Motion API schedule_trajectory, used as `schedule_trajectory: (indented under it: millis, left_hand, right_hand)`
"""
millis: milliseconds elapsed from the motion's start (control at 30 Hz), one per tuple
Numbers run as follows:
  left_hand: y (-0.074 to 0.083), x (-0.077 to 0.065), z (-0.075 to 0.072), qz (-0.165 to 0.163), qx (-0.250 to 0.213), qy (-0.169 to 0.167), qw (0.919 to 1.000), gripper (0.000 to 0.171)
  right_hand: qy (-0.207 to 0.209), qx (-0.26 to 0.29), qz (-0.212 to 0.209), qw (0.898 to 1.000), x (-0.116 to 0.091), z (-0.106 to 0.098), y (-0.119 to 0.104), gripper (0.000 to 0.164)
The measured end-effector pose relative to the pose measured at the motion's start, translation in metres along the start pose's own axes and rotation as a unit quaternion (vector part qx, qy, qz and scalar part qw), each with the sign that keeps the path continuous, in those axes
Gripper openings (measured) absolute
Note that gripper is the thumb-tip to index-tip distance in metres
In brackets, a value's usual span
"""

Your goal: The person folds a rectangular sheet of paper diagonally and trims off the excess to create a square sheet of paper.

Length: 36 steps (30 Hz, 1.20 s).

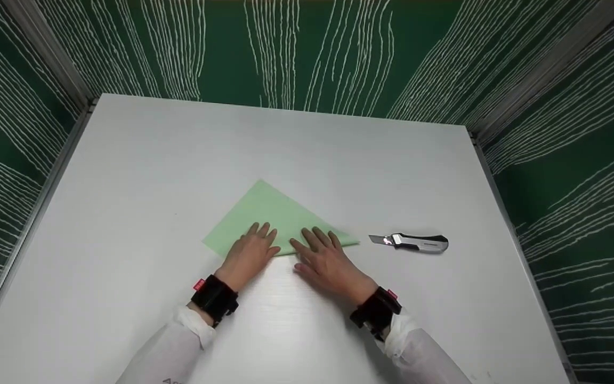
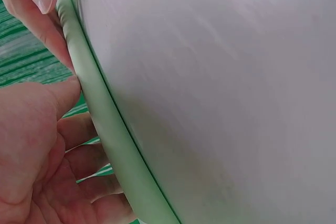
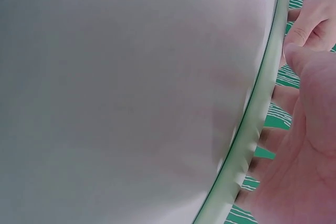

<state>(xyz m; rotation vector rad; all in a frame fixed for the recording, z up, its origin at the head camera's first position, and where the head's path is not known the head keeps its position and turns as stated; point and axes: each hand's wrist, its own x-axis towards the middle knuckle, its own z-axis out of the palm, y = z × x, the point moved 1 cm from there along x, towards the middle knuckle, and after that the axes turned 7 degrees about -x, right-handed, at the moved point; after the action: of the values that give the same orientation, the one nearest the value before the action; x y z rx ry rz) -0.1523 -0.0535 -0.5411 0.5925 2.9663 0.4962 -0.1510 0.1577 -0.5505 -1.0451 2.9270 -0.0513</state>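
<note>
A light green sheet of paper [image 1: 267, 205] lies on the white table, its far corner pointing away from me and its near side folded over. My left hand [image 1: 249, 250] rests on the left part of the near edge, fingers spread over the paper. To its right, my right hand [image 1: 333, 269] presses on the same edge with extended fingers. The wrist views show the fold as a rounded green edge [image 2: 102, 108], with fingertips along it. In the right wrist view, the thumb of my right hand [image 3: 315, 124] touches the paper's edge.
A utility knife [image 1: 421, 243] with its blade out lies right of the paper, blade towards it. The white table [image 1: 179, 144] extends to metal frame rails at both sides. Green walls [image 1: 221, 69] with white wavy lines stand behind and beside it.
</note>
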Motion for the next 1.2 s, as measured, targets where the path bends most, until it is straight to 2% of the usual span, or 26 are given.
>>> schedule_trajectory:
  millis: [167, 500, 633, 933, 1200]
  left_hand:
    - [-0.0005, 0.0005, -0.0003, -0.003, -0.002, -0.010, 0.9999, 0.050]
    - [0.0023, -0.0014, 0.0010, -0.004, 0.028, -0.014, 0.9995, 0.051]
    - [0.0031, -0.0014, 0.0026, -0.003, 0.043, -0.003, 0.9991, 0.050]
    - [0.0035, -0.0006, 0.0030, 0.000, 0.044, 0.015, 0.9989, 0.050]
    - [0.0043, -0.0013, 0.0046, -0.002, 0.048, 0.026, 0.9985, 0.051]
  right_hand:
    - [-0.001, 0.001, 0.000, 1.000, 0.0000, 0.0003, -0.0002, 0.056]
    - [-0.006, 0.002, 0.000, 1.000, -0.0001, 0.0018, -0.0008, 0.056]
    - [-0.002, -0.002, -0.006, 1.000, -0.0003, 0.0014, 0.0003, 0.055]
    - [0.019, -0.014, -0.026, 0.999, -0.0020, 0.0003, 0.0031, 0.051]
    - [0.028, -0.014, -0.024, 0.999, -0.0030, 0.0016, 0.0039, 0.051]
